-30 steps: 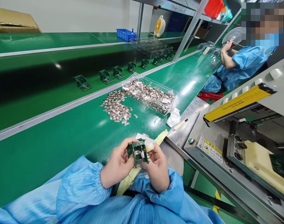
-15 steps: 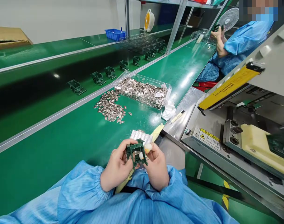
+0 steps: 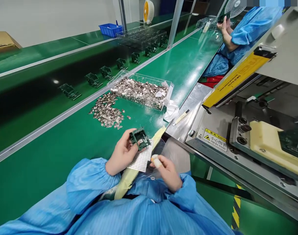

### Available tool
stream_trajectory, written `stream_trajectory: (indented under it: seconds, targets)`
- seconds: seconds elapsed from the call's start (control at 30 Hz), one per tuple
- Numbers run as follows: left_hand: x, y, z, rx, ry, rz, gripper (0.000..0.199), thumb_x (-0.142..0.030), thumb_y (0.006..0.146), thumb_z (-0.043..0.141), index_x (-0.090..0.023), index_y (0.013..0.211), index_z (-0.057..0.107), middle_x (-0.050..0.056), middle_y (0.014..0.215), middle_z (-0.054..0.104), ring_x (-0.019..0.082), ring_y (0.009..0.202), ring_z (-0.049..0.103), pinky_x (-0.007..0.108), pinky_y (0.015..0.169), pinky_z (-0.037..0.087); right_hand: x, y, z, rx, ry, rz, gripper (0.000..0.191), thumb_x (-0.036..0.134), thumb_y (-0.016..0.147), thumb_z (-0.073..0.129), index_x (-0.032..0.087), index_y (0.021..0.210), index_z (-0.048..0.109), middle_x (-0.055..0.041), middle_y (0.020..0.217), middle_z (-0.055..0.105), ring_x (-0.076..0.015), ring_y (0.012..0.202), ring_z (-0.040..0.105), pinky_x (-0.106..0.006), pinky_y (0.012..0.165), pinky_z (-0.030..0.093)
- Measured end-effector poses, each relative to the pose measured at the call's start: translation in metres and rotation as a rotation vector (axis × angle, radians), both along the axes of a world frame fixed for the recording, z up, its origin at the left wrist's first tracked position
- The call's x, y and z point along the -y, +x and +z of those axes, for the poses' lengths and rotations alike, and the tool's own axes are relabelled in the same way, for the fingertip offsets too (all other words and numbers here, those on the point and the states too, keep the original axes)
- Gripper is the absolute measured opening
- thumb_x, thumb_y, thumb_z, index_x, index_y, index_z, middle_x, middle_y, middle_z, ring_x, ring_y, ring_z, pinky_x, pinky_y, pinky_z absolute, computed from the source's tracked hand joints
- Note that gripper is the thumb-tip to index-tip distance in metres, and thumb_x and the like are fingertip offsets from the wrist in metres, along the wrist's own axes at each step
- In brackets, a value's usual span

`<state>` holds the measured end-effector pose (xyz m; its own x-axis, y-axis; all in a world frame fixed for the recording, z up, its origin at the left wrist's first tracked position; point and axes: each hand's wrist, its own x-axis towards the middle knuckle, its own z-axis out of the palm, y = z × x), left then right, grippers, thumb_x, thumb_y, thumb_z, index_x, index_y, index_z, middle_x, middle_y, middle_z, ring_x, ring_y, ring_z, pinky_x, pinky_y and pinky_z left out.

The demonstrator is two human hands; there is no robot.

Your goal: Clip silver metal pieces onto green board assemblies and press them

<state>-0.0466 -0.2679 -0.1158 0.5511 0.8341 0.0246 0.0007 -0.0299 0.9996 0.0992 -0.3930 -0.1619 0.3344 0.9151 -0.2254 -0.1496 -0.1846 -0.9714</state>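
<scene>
My left hand (image 3: 120,153) holds a dark green, open-framed plastic part (image 3: 140,138) between thumb and fingers, above the bench edge. Below it lies a white ribbed sheet (image 3: 142,160), with a yellow strip of cloth or tape (image 3: 159,135) alongside. Apart from the part, to its lower right, is my right hand (image 3: 168,172). White covers wrap some of its fingertips, which are pinched together; whatever lies between them is hidden. Small metal pieces form a loose pile (image 3: 106,111) on the green bench, and a clear plastic tray (image 3: 168,98) behind holds many more.
Several similar green parts (image 3: 93,80) stand in a row on the conveyor belt beyond the metal rail. A machine (image 3: 216,138) with a hand-injury warning label is at right. A cutter knife (image 3: 181,117) and white cloth (image 3: 171,111) lie nearby. A co-worker (image 3: 249,36) sits farther back.
My right hand has come away from the green part, moving down. My left hand has raised and tilted the part, uncovering more of the ribbed sheet. The camera view has shifted slightly.
</scene>
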Motion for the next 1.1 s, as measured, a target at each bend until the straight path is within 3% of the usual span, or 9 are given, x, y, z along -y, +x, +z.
stream_trajectory:
  seconds: [0.23,0.4,0.53,0.63,0.73,0.93,1.03,1.1]
  targets:
    - [-0.002,0.012,-0.017,-0.133,0.145,-0.061,0.038,-0.024,0.089,0.058,-0.019,0.126,0.052,0.002,0.088,0.063,0.014,0.076,0.061,0.026,0.074,0.051,-0.012,-0.022,-0.010,0.038,0.123,0.022,0.032,0.044,0.083,0.063,0.018,0.065,0.058,0.0006,0.062,0.057,-0.0137,0.059,0.049,-0.026,0.058,0.041]
    - [-0.003,0.009,-0.015,-0.153,0.146,-0.046,0.043,-0.022,0.084,0.063,-0.019,0.126,0.055,0.002,0.086,0.065,0.014,0.072,0.060,0.024,0.069,0.050,-0.010,-0.017,-0.020,0.145,0.225,0.027,0.028,0.042,0.085,0.058,0.019,0.069,0.060,-0.0012,0.068,0.056,-0.0166,0.065,0.049,-0.029,0.063,0.041]
    - [-0.004,0.009,-0.012,-0.176,0.174,-0.050,0.042,-0.020,0.085,0.061,-0.019,0.127,0.054,0.001,0.083,0.063,0.012,0.064,0.056,0.021,0.062,0.047,-0.009,-0.013,-0.024,0.235,0.264,0.066,0.029,0.039,0.084,0.058,0.021,0.062,0.053,0.0000,0.063,0.049,-0.0161,0.062,0.045,-0.030,0.061,0.037]
    - [-0.005,0.009,-0.012,-0.229,0.224,-0.058,0.042,-0.017,0.086,0.057,-0.020,0.128,0.053,0.000,0.082,0.061,0.009,0.060,0.051,0.019,0.057,0.042,-0.007,-0.011,-0.027,0.292,0.255,0.115,0.036,0.041,0.083,0.058,0.022,0.055,0.047,0.0014,0.057,0.044,-0.0155,0.058,0.042,-0.029,0.058,0.035]
    - [-0.004,0.009,-0.012,-0.210,0.195,-0.040,0.040,-0.019,0.087,0.059,-0.019,0.126,0.053,0.000,0.081,0.061,0.009,0.059,0.051,0.019,0.055,0.043,-0.004,-0.002,-0.027,0.347,0.197,0.171,0.032,0.039,0.085,0.056,0.021,0.059,0.054,0.0007,0.058,0.051,-0.0149,0.055,0.046,-0.027,0.055,0.036]
    - [-0.002,0.011,-0.014,0.115,-0.100,-0.017,0.043,-0.031,0.088,0.063,-0.019,0.125,0.047,0.004,0.093,0.064,0.014,0.076,0.065,0.027,0.070,0.058,0.000,0.027,-0.004,0.500,0.051,0.196,0.019,0.022,0.084,0.057,0.022,0.067,0.065,0.0003,0.058,0.061,-0.0163,0.054,0.053,-0.026,0.052,0.037]
    - [-0.001,0.010,-0.012,0.214,-0.176,-0.022,0.044,-0.034,0.088,0.064,-0.020,0.125,0.044,0.004,0.096,0.063,0.014,0.078,0.066,0.031,0.075,0.060,0.003,0.034,0.016,0.568,-0.012,0.189,0.020,0.016,0.078,0.058,0.025,0.092,0.069,0.0022,0.062,0.067,-0.0178,0.054,0.057,-0.027,0.053,0.041]
    - [0.001,0.008,-0.010,0.217,-0.182,-0.014,0.045,-0.034,0.087,0.065,-0.020,0.124,0.045,0.003,0.096,0.062,0.015,0.080,0.066,0.030,0.075,0.060,0.006,0.037,0.031,0.624,-0.032,0.147,0.024,0.015,0.078,0.059,0.025,0.097,0.068,0.0023,0.064,0.068,-0.0188,0.057,0.062,-0.027,0.054,0.044]
